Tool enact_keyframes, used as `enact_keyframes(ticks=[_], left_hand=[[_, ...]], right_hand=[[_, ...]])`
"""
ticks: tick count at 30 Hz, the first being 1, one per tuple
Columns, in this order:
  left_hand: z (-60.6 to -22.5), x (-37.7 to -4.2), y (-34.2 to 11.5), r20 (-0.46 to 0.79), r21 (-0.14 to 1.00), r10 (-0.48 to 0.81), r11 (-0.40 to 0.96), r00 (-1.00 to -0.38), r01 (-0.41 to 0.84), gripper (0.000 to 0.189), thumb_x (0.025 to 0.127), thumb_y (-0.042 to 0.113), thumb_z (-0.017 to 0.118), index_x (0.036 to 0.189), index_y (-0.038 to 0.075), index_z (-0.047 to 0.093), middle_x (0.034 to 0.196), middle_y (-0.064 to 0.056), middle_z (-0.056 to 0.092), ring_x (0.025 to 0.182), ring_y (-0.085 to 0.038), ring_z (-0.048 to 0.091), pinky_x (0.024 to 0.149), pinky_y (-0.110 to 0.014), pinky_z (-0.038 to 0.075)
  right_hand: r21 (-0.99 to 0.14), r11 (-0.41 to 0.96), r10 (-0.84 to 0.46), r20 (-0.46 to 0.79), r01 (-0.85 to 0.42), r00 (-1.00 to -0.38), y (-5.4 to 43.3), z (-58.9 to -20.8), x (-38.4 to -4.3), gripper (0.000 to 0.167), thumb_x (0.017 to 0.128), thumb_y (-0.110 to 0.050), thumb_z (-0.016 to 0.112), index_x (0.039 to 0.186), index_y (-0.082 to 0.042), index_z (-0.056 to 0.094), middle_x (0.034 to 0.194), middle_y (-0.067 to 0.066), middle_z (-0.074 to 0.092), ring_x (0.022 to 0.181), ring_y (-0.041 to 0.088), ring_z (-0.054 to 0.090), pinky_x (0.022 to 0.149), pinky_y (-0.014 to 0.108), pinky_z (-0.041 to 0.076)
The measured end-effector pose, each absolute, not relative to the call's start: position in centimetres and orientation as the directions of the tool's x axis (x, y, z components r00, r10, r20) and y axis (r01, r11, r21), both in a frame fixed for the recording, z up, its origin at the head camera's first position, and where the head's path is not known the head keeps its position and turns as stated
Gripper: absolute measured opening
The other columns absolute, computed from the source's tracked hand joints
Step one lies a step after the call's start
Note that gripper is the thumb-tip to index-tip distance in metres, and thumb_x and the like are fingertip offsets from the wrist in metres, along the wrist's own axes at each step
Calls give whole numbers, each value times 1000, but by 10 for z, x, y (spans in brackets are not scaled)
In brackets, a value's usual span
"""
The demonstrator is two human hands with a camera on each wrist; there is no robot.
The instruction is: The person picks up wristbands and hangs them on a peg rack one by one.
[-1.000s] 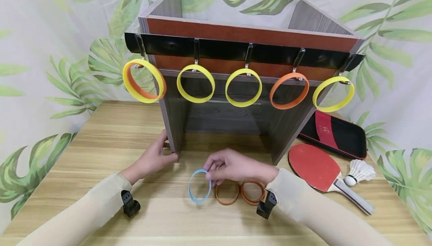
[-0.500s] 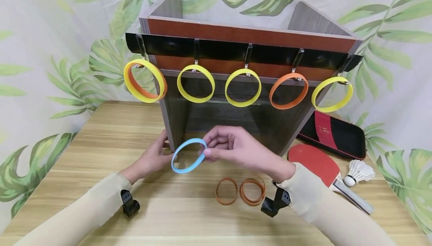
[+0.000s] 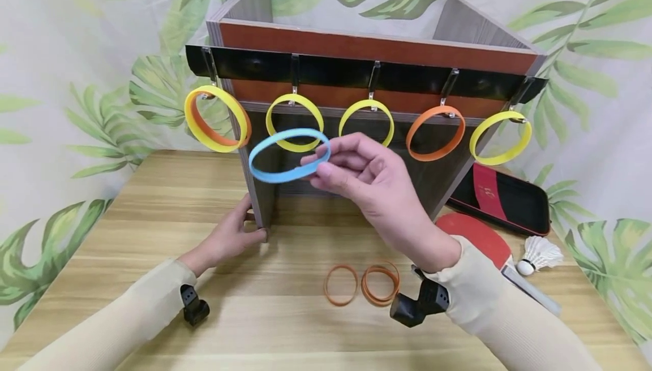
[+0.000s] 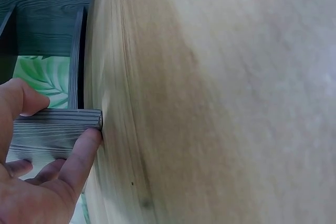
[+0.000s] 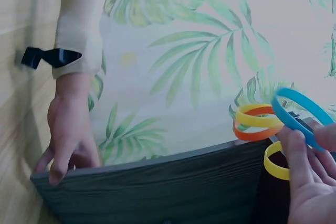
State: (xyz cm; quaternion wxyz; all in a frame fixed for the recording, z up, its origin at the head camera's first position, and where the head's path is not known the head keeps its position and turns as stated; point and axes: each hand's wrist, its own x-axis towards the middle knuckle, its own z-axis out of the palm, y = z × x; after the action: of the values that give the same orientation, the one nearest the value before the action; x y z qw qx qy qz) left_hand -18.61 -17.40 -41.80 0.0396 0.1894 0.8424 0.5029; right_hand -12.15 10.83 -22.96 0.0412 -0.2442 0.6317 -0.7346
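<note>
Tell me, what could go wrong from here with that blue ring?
The blue ring could slip, since the right hand pinches only one end. It might also bump the yellow ring hanging behind it in the head view. The stand could shift if the left hand eased its grip on the side panel.

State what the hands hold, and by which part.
Right hand: blue ring, pinched at its right side in the head view. Left hand: the left wooden panel, gripped near its bottom.

room to pass low between the side panels (image 3: 266, 195); hanging rings (image 3: 434, 158) and right hand (image 3: 379, 181) block above.
</note>
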Motion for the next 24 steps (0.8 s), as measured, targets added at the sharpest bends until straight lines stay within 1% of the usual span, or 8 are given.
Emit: enact_keyframes(ticks=[4, 7, 9, 14, 16, 18, 21, 24], left_hand=[[-419, -188, -174, 127, 869, 365, 407, -922, 280, 85, 89, -6, 69, 163, 4, 28, 151, -31, 48, 122, -48, 62, 92, -34, 56], [-421, -189, -174, 139, 872, 370, 394, -919, 290, 85, 88, -7, 70, 162, 4, 29, 150, -31, 49, 121, -48, 63, 88, -27, 55], [-422, -189, -174, 147, 870, 372, 392, -916, 299, 84, 88, -7, 70, 161, 4, 31, 149, -31, 51, 121, -47, 63, 89, -28, 55], [-421, -187, -174, 146, 865, 374, 401, -916, 301, 83, 89, -6, 70, 161, 4, 30, 149, -30, 50, 121, -46, 63, 95, -41, 55], [-421, -187, -174, 142, 865, 373, 403, -917, 298, 84, 89, -5, 70, 161, 4, 30, 150, -30, 50, 121, -46, 63, 95, -43, 55], [-420, -186, -174, 140, 866, 375, 402, -917, 296, 85, 89, -5, 70, 162, 5, 29, 151, -30, 49, 122, -47, 63, 94, -40, 56], [-419, -187, -174, 144, 870, 373, 393, -917, 297, 84, 89, -6, 69, 161, 4, 29, 150, -31, 49, 121, -48, 63, 90, -31, 56], [-419, -187, -174, 144, 873, 374, 389, -916, 296, 83, 89, -7, 69, 161, 3, 29, 149, -32, 49, 122, -48, 62, 88, -26, 55]], right_hand=[[-920, -290, -269, 341, -262, -901, 106, -229, -123, 21, 100, 6, 60, 121, 0, 61, 111, 3, 77, 106, 13, 76, 96, 36, 60], [-897, -341, -210, 364, -281, -908, 104, -231, -124, 20, 100, 3, 62, 121, 2, 60, 109, 2, 78, 106, 15, 77, 96, 35, 60], [-886, -363, -187, 371, -287, -910, 102, -233, -124, 20, 100, 3, 62, 120, 3, 60, 108, 2, 79, 106, 15, 77, 96, 34, 60], [-879, -388, -164, 360, -275, -918, 95, -233, -126, 18, 101, 8, 58, 116, 0, 61, 106, 1, 79, 107, 15, 77, 95, 33, 60], [-883, -382, -160, 356, -275, -921, 93, -232, -127, 17, 100, 9, 57, 114, -1, 61, 105, 1, 78, 109, 15, 76, 95, 33, 60], [-887, -372, -158, 352, -274, -923, 92, -231, -127, 17, 100, 10, 57, 112, -2, 61, 104, 1, 78, 109, 15, 77, 96, 34, 60], [-892, -357, -162, 352, -278, -922, 90, -228, -128, 17, 100, 10, 57, 110, -4, 61, 103, 0, 78, 107, 15, 77, 96, 35, 60], [-894, -346, -157, 355, -285, -922, 89, -226, -129, 17, 100, 10, 58, 108, -5, 61, 101, -1, 78, 105, 14, 77, 96, 35, 60]])
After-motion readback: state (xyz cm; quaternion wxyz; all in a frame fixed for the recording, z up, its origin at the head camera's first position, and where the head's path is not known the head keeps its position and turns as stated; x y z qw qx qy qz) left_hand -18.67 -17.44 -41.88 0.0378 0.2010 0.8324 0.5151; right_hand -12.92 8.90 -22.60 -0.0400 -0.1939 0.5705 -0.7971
